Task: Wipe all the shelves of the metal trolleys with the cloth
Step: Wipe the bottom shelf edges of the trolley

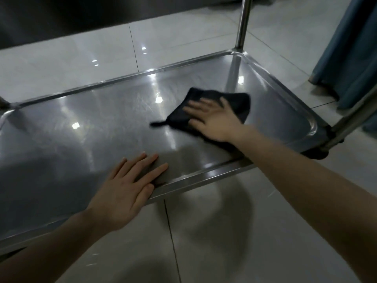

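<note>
The bottom shelf (pixel 85 127) of a shiny metal trolley fills the middle of the view, low over the floor. A black cloth (pixel 234 101) lies flat on the shelf's right half. My right hand (pixel 214 119) presses down on the cloth with its fingers spread, palm flat. My left hand (pixel 128 186) rests flat on the shelf's near rim, fingers straight and together, holding nothing.
Upright trolley posts stand at the far right corner (pixel 243 21) and the near right corner (pixel 355 117), with a dark caster (pixel 318 154) below. A blue curtain (pixel 350 52) hangs at the right. Glossy light floor tiles (pixel 224 231) surround the trolley.
</note>
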`<state>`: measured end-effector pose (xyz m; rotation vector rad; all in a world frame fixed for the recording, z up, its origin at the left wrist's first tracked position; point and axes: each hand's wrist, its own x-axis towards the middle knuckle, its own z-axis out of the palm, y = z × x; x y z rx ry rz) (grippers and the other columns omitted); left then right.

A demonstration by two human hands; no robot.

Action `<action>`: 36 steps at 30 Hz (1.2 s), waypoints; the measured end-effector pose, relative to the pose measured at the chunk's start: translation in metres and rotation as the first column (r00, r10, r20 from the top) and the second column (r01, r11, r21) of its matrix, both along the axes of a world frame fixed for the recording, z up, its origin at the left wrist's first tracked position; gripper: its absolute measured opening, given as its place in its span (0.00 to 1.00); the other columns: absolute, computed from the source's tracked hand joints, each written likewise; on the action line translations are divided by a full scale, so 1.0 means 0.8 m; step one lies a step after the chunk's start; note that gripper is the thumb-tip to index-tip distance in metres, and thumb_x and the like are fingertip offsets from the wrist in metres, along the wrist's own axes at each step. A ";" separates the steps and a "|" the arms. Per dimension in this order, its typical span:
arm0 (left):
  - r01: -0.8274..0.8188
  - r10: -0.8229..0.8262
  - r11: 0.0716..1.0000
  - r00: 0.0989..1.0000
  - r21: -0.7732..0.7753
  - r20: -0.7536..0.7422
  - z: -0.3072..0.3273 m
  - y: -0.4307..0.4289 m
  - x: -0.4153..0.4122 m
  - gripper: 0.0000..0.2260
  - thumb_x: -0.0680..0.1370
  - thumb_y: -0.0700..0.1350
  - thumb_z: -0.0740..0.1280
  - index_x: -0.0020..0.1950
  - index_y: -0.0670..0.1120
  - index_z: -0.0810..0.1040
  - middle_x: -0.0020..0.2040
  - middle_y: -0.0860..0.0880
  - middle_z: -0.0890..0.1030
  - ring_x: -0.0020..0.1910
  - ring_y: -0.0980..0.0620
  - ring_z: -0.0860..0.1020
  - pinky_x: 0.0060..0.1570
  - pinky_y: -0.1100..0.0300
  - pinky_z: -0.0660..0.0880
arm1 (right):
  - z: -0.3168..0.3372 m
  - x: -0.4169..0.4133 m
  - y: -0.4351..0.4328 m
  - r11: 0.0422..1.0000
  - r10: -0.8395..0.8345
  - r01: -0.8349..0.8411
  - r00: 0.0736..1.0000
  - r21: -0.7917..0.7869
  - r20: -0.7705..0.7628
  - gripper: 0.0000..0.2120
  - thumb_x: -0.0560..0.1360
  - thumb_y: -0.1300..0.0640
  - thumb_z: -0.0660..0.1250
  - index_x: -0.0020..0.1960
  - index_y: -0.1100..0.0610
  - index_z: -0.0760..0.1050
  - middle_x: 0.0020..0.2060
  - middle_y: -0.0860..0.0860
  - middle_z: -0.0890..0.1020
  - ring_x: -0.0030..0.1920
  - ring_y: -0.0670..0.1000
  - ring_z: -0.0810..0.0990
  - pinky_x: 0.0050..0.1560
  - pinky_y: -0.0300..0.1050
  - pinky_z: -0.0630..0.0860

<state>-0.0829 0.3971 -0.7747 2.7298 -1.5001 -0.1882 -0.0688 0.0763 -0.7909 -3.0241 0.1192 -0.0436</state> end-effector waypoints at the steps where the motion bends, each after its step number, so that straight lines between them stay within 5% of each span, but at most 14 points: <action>1: 0.004 -0.004 1.000 1.000 0.002 0.000 0.000 0.000 0.000 0.24 0.81 0.59 0.36 0.77 0.61 0.51 0.78 0.55 0.55 0.77 0.53 0.51 0.74 0.48 0.50 | -0.003 -0.018 0.008 0.995 0.103 -0.103 0.995 0.001 -0.009 0.26 0.79 0.34 0.43 0.76 0.36 0.53 0.77 0.38 0.55 0.77 0.46 0.51 0.73 0.62 0.41; 3: 0.002 -0.002 1.000 1.000 0.001 0.001 -0.001 0.000 0.000 0.24 0.81 0.59 0.37 0.77 0.61 0.52 0.78 0.55 0.56 0.77 0.53 0.51 0.74 0.49 0.50 | -0.003 -0.042 -0.014 0.993 0.116 -0.116 0.993 0.022 0.012 0.29 0.77 0.32 0.42 0.76 0.37 0.54 0.77 0.38 0.57 0.77 0.45 0.53 0.73 0.59 0.43; 5: -0.014 0.014 1.000 1.000 0.005 0.000 -0.003 0.000 0.001 0.23 0.81 0.59 0.38 0.77 0.63 0.50 0.78 0.57 0.53 0.78 0.55 0.49 0.75 0.49 0.49 | -0.002 -0.045 -0.070 0.992 -0.124 0.124 0.990 -0.002 0.074 0.30 0.77 0.33 0.46 0.77 0.41 0.57 0.78 0.43 0.57 0.77 0.48 0.55 0.73 0.61 0.47; 8: -0.013 0.013 1.000 1.000 0.005 0.013 -0.004 0.002 0.002 0.23 0.81 0.58 0.39 0.77 0.62 0.50 0.78 0.57 0.54 0.78 0.54 0.50 0.75 0.47 0.51 | 0.001 -0.029 -0.141 0.840 -0.542 0.542 0.840 0.006 0.005 0.30 0.80 0.36 0.46 0.79 0.47 0.54 0.79 0.49 0.49 0.78 0.52 0.49 0.74 0.63 0.43; 10: -0.010 0.009 1.000 1.000 0.010 0.015 -0.004 0.000 0.003 0.23 0.81 0.58 0.38 0.77 0.62 0.51 0.78 0.56 0.54 0.78 0.53 0.51 0.74 0.46 0.51 | -0.001 -0.003 -0.143 0.772 -0.635 0.635 0.772 0.017 -0.025 0.31 0.79 0.36 0.44 0.79 0.47 0.52 0.80 0.49 0.48 0.78 0.53 0.46 0.74 0.64 0.41; 13: -0.022 0.022 1.000 1.000 -0.006 0.006 -0.006 0.002 0.003 0.24 0.81 0.58 0.37 0.77 0.63 0.51 0.78 0.57 0.53 0.78 0.54 0.49 0.75 0.46 0.52 | 0.005 0.047 -0.088 0.863 -0.502 0.503 0.864 0.058 -0.024 0.29 0.80 0.37 0.44 0.79 0.46 0.52 0.79 0.46 0.50 0.78 0.52 0.47 0.74 0.65 0.42; 16: -0.017 0.017 1.000 1.000 0.000 0.001 -0.004 0.001 0.002 0.24 0.80 0.59 0.37 0.77 0.62 0.49 0.78 0.58 0.51 0.78 0.55 0.46 0.75 0.46 0.50 | 0.008 0.073 0.002 0.978 -0.191 0.191 0.982 0.084 -0.007 0.27 0.81 0.37 0.46 0.78 0.43 0.55 0.79 0.42 0.53 0.78 0.48 0.49 0.75 0.62 0.41; 19: -0.045 0.045 0.999 0.999 -0.023 -0.010 -0.002 0.001 -0.001 0.24 0.80 0.59 0.39 0.77 0.60 0.52 0.78 0.57 0.54 0.78 0.55 0.49 0.76 0.45 0.50 | 0.001 0.052 0.041 0.995 0.077 -0.076 0.997 0.063 -0.011 0.29 0.78 0.33 0.44 0.77 0.40 0.56 0.78 0.41 0.54 0.78 0.45 0.49 0.74 0.58 0.39; 21: -0.044 0.043 0.999 0.999 -0.021 -0.007 -0.003 0.001 -0.001 0.24 0.80 0.59 0.39 0.77 0.60 0.53 0.78 0.57 0.55 0.78 0.55 0.49 0.76 0.45 0.49 | -0.001 0.025 0.002 0.999 0.036 -0.037 0.999 0.037 0.031 0.32 0.75 0.30 0.41 0.76 0.38 0.57 0.79 0.43 0.53 0.78 0.47 0.49 0.74 0.59 0.40; 23: -0.046 0.046 0.999 0.999 -0.020 -0.004 -0.004 0.002 -0.001 0.25 0.80 0.59 0.39 0.77 0.60 0.53 0.78 0.57 0.54 0.78 0.55 0.49 0.76 0.46 0.48 | -0.003 -0.006 -0.065 0.981 -0.195 0.195 0.978 0.004 0.068 0.30 0.76 0.30 0.43 0.75 0.36 0.57 0.79 0.47 0.50 0.79 0.52 0.46 0.75 0.61 0.40; 26: -0.042 0.041 0.998 0.999 -0.040 -0.009 -0.004 0.001 -0.001 0.25 0.80 0.58 0.40 0.77 0.59 0.57 0.78 0.56 0.56 0.77 0.54 0.52 0.75 0.46 0.50 | -0.004 -0.058 -0.146 0.820 -0.571 0.573 0.820 -0.022 0.043 0.30 0.77 0.31 0.42 0.77 0.39 0.55 0.79 0.47 0.51 0.78 0.57 0.43 0.74 0.66 0.40; 28: -0.034 0.034 0.997 0.999 -0.068 -0.009 -0.005 0.001 -0.001 0.25 0.80 0.58 0.42 0.76 0.58 0.60 0.77 0.55 0.59 0.77 0.53 0.55 0.75 0.45 0.52 | -0.004 -0.071 -0.147 0.749 -0.662 0.662 0.749 -0.016 0.034 0.31 0.77 0.32 0.41 0.77 0.41 0.54 0.79 0.46 0.52 0.78 0.59 0.42 0.73 0.68 0.40; 32: -0.010 0.015 0.990 0.999 -0.138 0.033 -0.006 0.003 -0.002 0.24 0.81 0.56 0.45 0.74 0.54 0.66 0.76 0.51 0.63 0.75 0.49 0.61 0.74 0.45 0.55 | 0.000 -0.055 -0.037 0.841 -0.538 0.536 0.843 0.068 0.011 0.29 0.78 0.33 0.44 0.77 0.39 0.53 0.79 0.44 0.51 0.78 0.57 0.41 0.73 0.67 0.39; 36: -0.004 0.027 0.954 0.997 -0.300 0.074 -0.006 0.007 -0.007 0.22 0.80 0.53 0.54 0.70 0.46 0.72 0.71 0.44 0.69 0.67 0.42 0.70 0.72 0.45 0.60 | -0.006 -0.060 0.104 0.997 -0.070 0.070 0.997 0.025 0.019 0.28 0.78 0.31 0.45 0.76 0.36 0.54 0.78 0.42 0.54 0.78 0.54 0.43 0.74 0.64 0.40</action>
